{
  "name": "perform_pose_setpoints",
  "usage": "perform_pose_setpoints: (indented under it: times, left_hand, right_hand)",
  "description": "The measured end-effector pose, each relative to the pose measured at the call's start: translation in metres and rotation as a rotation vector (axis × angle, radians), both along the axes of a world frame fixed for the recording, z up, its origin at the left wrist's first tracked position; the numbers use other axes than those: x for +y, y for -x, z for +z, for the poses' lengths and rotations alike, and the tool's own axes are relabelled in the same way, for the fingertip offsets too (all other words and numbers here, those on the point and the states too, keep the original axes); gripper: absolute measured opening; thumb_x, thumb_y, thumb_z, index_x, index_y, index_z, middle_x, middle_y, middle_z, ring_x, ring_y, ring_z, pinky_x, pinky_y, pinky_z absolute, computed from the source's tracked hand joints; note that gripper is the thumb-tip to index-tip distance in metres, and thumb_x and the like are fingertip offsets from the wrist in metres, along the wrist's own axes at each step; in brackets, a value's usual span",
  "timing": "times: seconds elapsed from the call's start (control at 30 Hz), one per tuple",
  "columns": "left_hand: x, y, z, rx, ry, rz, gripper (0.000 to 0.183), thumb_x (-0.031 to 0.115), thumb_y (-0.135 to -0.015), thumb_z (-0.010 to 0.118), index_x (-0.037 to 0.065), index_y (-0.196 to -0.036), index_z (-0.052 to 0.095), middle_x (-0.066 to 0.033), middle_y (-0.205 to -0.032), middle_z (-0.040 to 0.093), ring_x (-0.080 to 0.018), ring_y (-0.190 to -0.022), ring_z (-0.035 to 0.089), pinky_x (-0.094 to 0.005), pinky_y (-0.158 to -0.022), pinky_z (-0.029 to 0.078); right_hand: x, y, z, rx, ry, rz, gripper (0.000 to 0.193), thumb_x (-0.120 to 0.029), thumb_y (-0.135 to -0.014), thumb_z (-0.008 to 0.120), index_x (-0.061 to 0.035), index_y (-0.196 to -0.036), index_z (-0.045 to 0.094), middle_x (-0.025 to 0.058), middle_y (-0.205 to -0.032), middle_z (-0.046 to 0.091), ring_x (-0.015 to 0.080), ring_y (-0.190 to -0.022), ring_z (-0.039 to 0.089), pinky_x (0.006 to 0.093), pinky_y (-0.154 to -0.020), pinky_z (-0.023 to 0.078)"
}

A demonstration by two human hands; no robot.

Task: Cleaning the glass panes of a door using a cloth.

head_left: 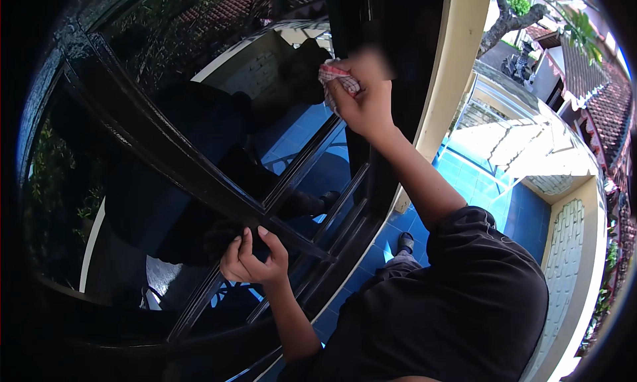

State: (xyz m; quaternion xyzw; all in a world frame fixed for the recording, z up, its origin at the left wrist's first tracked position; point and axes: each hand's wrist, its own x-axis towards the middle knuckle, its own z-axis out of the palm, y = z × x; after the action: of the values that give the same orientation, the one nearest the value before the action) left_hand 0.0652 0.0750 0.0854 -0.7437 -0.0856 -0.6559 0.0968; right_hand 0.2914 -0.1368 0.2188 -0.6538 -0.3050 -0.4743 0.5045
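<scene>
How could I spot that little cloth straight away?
Find the dark-framed glass panel filling the picture's left. Toward its upper right, the person's right hand grips a crumpled cloth. Its red-and-white check sets it apart from the plain, dark surfaces beside it.

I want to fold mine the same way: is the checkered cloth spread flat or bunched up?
Bunched up: the checkered cloth is crumpled in the right hand, with uneven folds showing.

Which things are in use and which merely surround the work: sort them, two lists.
In use:
red-and-white checked cloth, in the right hand
dark-framed glass, left hand at its frame

Just around:
blue tiled floor
pale brick wall
tree
tiled roof
</scene>
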Motion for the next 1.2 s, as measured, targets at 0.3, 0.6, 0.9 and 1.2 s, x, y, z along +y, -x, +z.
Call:
perform_pose_setpoints:
  times: [0.3,0.6,0.9,1.2]
  left_hand:
    - [0.001,0.001,0.002,0.011,0.001,0.012,0.025,0.023,-0.088,0.073,0.008,-0.109,0.072,-0.0044,-0.115,0.062,-0.0207,-0.109,0.051,-0.0382,-0.101,0.038]
    - [-0.004,0.001,0.004,0.034,0.017,0.031,0.025,0.022,-0.088,0.074,0.008,-0.109,0.072,-0.0040,-0.114,0.062,-0.0201,-0.109,0.053,-0.0382,-0.100,0.038]
    - [-0.001,0.007,0.001,0.045,0.023,0.040,0.023,0.020,-0.087,0.074,0.008,-0.107,0.072,-0.0032,-0.114,0.062,-0.0201,-0.108,0.053,-0.0383,-0.100,0.038]
    - [-0.003,0.002,0.001,0.029,0.027,0.019,0.026,0.020,-0.088,0.073,0.008,-0.111,0.072,-0.0041,-0.116,0.063,-0.0204,-0.111,0.053,-0.0383,-0.102,0.038]
  right_hand:
    - [0.017,0.011,0.002,-0.091,-0.007,-0.033,0.019,-0.002,-0.083,0.076,-0.0018,-0.101,0.074,0.0097,-0.091,0.054,0.0215,-0.076,0.054,0.0306,-0.068,0.046]
    - [0.033,0.012,0.002,-0.055,-0.190,-0.155,0.018,-0.004,-0.083,0.075,-0.0025,-0.101,0.073,0.0097,-0.091,0.052,0.0215,-0.074,0.052,0.0321,-0.065,0.044]
    - [0.034,0.038,-0.033,-0.100,0.018,-0.004,0.027,-0.001,-0.078,0.077,-0.0029,-0.104,0.074,0.0093,-0.091,0.053,0.0224,-0.076,0.051,0.0312,-0.065,0.043]
    - [0.066,0.085,-0.055,-0.333,0.298,0.175,0.030,-0.003,-0.078,0.077,-0.0043,-0.108,0.075,0.0103,-0.098,0.056,0.0236,-0.082,0.054,0.0326,-0.069,0.045]
